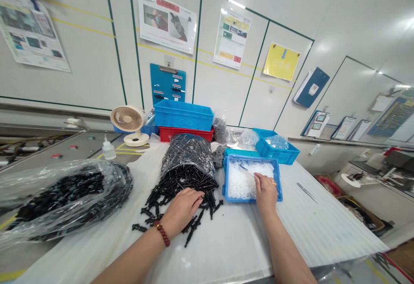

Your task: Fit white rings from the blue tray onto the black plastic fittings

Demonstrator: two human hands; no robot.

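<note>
In the head view, your right hand [267, 191] pinches a slender tool [247, 171] between thumb and fingers, its far end over the small white pieces [239, 185] in the blue tray [280, 185]. Your left hand [183, 210], fingers bent, is at the loose black parts [181, 178], which spill from the mouth of a clear bag [187, 148] onto the tabletop [226, 249]; you cannot tell from here whether it grips one. A pointed metal tool [307, 192] lies right of the tray, apart from your hands.
</note>
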